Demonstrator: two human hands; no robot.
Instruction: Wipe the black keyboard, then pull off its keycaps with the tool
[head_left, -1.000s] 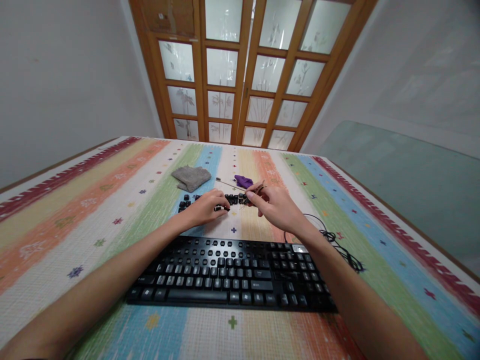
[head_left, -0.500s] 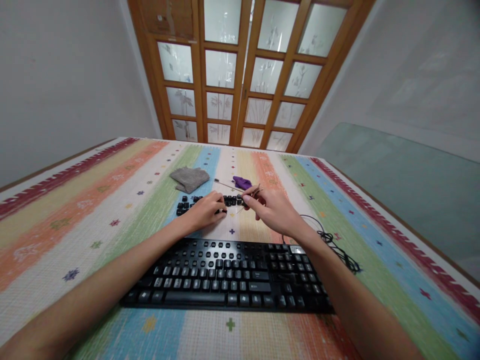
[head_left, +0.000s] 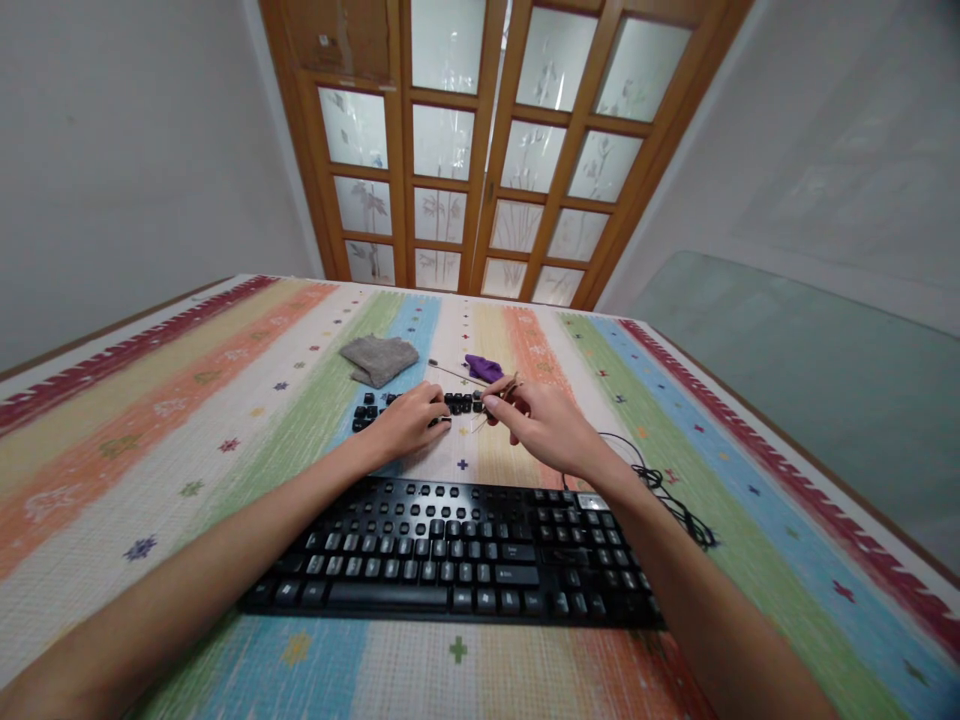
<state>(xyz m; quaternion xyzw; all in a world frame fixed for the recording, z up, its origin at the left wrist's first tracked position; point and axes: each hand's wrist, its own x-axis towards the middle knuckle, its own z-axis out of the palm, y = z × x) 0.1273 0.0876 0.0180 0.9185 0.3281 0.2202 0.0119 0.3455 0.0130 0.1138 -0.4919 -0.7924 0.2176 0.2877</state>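
Striped cloth (head_left: 172, 440) fills the lower frame. Our right fingers (head_left: 504, 405) pinch thin sticks (head_left: 513, 382); our left fingers (head_left: 433, 409), nearly closed, bend over loose keys (head_left: 459, 403) mid-frame, any hold hidden. We'd best steady each key, pinching lightly.

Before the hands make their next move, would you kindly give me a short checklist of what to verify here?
1. Keyboard resting on the patterned tablecloth: ok.
2. Every key position capped: not ok, bare sockets show in the upper rows.
3. Loose keycaps kept off the keyboard: ok, the visible ones lie beyond it.
4. Left hand holding a keycap: cannot tell, its fingers hide this.
5. Right hand gripping the dark-tipped stick: cannot tell, the contact is too small.
6. Grey cloth clear of both hands: ok.
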